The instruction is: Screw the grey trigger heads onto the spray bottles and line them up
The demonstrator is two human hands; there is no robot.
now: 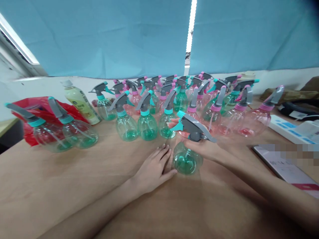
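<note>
A clear green spray bottle [187, 162] with a grey trigger head and turquoise nozzle is right in front of me. Around its neck is my right hand [205, 148], coming in from the right; the bottle partly hides its fingers. My left hand [153, 171] lies flat on the wooden table, fingers stretched out and thumb tip close to the bottle's base. Just behind stand three similar green bottles in a row, among them one spray bottle [147, 127] in the middle. Pink spray bottles [233, 121] stand beyond my right hand.
Many more green and pink bottles crowd the back. At left, two green bottles [83, 134] stand before a red plastic bag [30, 132] and a pale green can [81, 103]. A power strip [286, 127], a phone [286, 169] and a black coil [299, 109] lie at right.
</note>
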